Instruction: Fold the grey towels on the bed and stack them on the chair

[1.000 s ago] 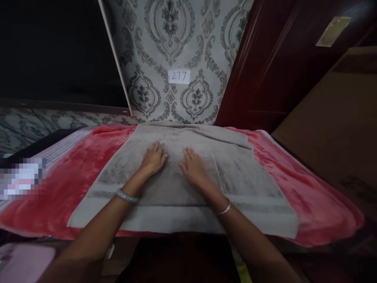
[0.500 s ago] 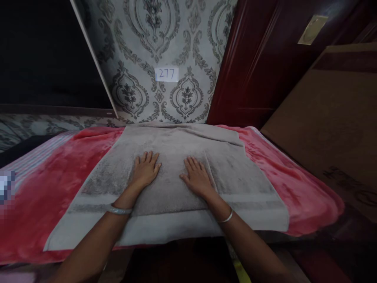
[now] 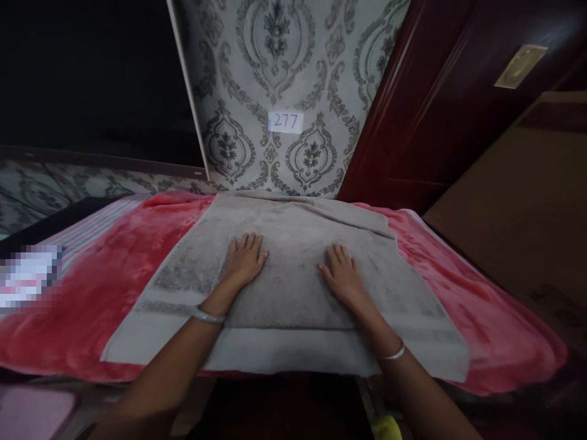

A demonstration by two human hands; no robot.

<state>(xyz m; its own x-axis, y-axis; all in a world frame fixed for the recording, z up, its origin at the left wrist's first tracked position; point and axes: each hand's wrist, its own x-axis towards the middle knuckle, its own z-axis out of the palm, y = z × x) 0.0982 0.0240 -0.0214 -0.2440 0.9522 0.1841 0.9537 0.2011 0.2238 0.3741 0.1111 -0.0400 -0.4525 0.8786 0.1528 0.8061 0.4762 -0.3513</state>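
A grey towel [image 3: 293,342] lies spread flat over a red blanket [image 3: 101,281] on a table. My left hand [image 3: 245,261] rests palm down on the towel, left of its middle, fingers stretched out and holding nothing. My right hand [image 3: 342,276] lies flat on the towel further right, fingers also extended. Each wrist wears a silver bangle. A faint crease runs down the towel to the right of my right hand.
Patterned grey wallpaper with a small paper label reading 277 [image 3: 285,121] stands behind the table. A dark red wooden door [image 3: 440,110] is at the right, a brown cardboard box [image 3: 518,201] beside it. A pink object [image 3: 32,412] sits at bottom left.
My right hand has slid to the right across the towel, away from my left hand. The camera view has shifted slightly.
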